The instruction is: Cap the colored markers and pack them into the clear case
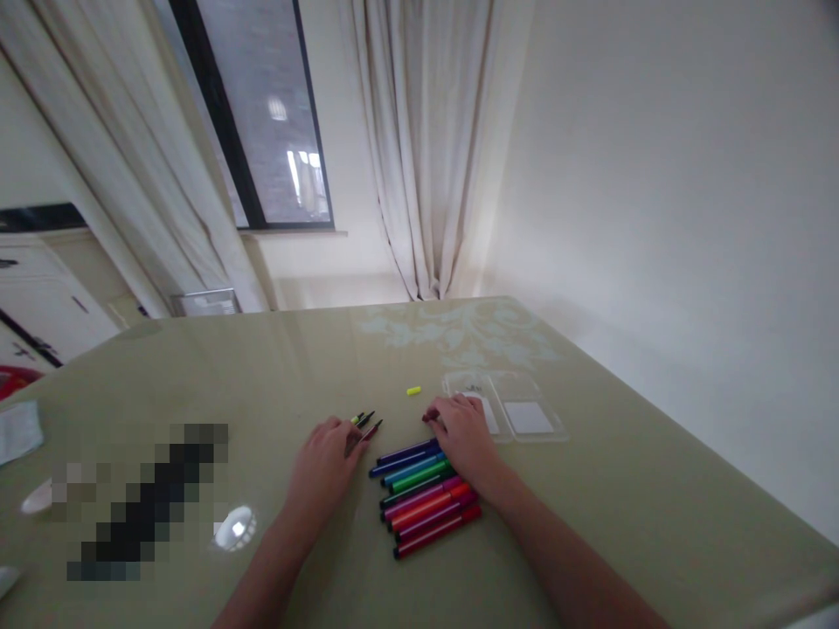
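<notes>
My left hand (pixel 333 456) is closed around a dark red felt-tip pen (pixel 370 433), whose bare tip points up and to the right. Two more pen tips, one with a yellow-green edge (pixel 357 418), stick out by its fingertips; their barrels are hidden. My right hand (pixel 461 432) pinches a small dark red cap (pixel 427 418) between thumb and fingers. Beneath its wrist lies a slanted row of several capped felt-tip pens, from a dark blue pen (pixel 403 455) through a green pen (pixel 416 479) to a red pen (pixel 436 533). A yellow cap (pixel 413 390) lies beyond, between both hands.
A clear plastic case (pixel 547 421) with white inserts lies opened flat behind my right hand. A bright round reflection (pixel 234 528) shows on the pale green table (pixel 622 507). A whitish cloth or paper (pixel 19 431) is at the far left. The wall runs along the right edge.
</notes>
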The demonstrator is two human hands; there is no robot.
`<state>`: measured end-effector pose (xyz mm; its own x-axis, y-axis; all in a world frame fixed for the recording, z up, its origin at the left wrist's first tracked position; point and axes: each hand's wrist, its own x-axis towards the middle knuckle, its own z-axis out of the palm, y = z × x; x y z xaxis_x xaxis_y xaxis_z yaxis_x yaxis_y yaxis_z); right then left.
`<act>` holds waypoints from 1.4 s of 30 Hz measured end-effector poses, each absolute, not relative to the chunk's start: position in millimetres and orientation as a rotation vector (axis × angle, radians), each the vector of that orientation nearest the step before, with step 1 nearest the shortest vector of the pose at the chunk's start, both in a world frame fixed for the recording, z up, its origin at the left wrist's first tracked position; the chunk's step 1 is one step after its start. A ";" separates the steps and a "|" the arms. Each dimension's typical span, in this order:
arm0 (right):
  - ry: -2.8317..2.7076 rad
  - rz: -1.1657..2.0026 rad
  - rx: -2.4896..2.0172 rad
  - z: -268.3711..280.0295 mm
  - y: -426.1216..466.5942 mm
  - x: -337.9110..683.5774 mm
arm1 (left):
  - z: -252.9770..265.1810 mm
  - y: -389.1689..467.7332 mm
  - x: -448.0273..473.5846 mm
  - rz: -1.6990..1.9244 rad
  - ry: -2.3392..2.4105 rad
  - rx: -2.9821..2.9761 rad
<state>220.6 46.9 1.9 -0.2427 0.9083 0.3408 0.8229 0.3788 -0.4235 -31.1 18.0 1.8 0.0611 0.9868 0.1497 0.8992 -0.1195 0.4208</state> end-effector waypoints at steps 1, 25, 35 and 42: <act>-2.070 0.267 -1.448 1.9 47.2 220.5 | 1.0 17.7 -29.2 0.620 1.888 2.144; -1.571 1.130 -0.988 13.2 44.8 219.3 | 12.2 5.8 5.7 1.053 1.428 1.987; -1.570 1.135 -0.987 14.6 50.3 223.5 | 8.5 7.6 12.0 1.058 1.406 1.931; -1.830 0.495 -1.267 17.6 63.6 254.0 | 4.7 11.1 9.8 0.912 1.377 2.102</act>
<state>254.0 63.6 17.6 -0.1419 0.9011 0.4097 0.5717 0.4125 -0.7092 9.8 11.1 4.7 0.2779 0.9203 0.2754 0.6124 -0.3906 0.6873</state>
